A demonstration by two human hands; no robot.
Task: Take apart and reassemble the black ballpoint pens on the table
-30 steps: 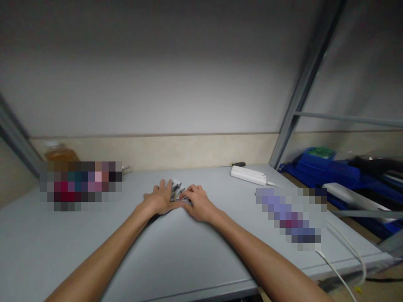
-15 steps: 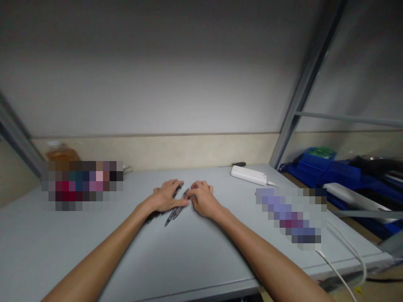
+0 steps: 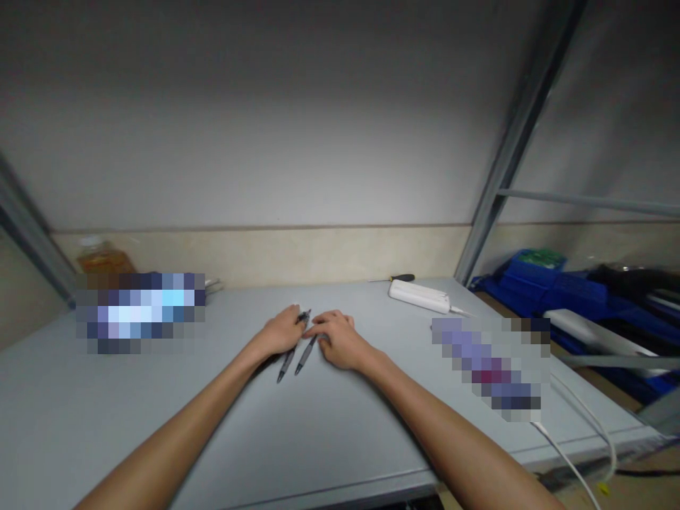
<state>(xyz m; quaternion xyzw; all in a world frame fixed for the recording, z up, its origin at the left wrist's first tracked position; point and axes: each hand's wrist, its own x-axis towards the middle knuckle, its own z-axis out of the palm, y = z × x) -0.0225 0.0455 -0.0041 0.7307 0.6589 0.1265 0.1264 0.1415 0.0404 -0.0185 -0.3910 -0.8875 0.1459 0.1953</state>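
Note:
Two dark pens with grey grips lie slanted on the grey tabletop [image 3: 297, 439], the left pen [image 3: 285, 365] and the right pen [image 3: 304, 356] with a narrow gap between them. My left hand [image 3: 281, 333] is closed over the upper part of the left pen, and dark pen ends poke out by its thumb. How many pens are beneath it I cannot tell. Beside it, my right hand [image 3: 340, 341] rests with its index finger stretched left across the upper end of the right pen. Its thumb is apart from that finger.
A white power strip [image 3: 419, 296] and a screwdriver [image 3: 402, 278] lie at the back right. Pixelated items flank both sides, with a bottle of amber liquid [image 3: 106, 258] behind the left one. White cables [image 3: 563, 453] hang over the right edge beside metal posts.
The left hand has drawn its fingers and thumb in over the pens, hiding several that showed beneath it. The right index finger has reached left. The two visible pens now lie farther apart.

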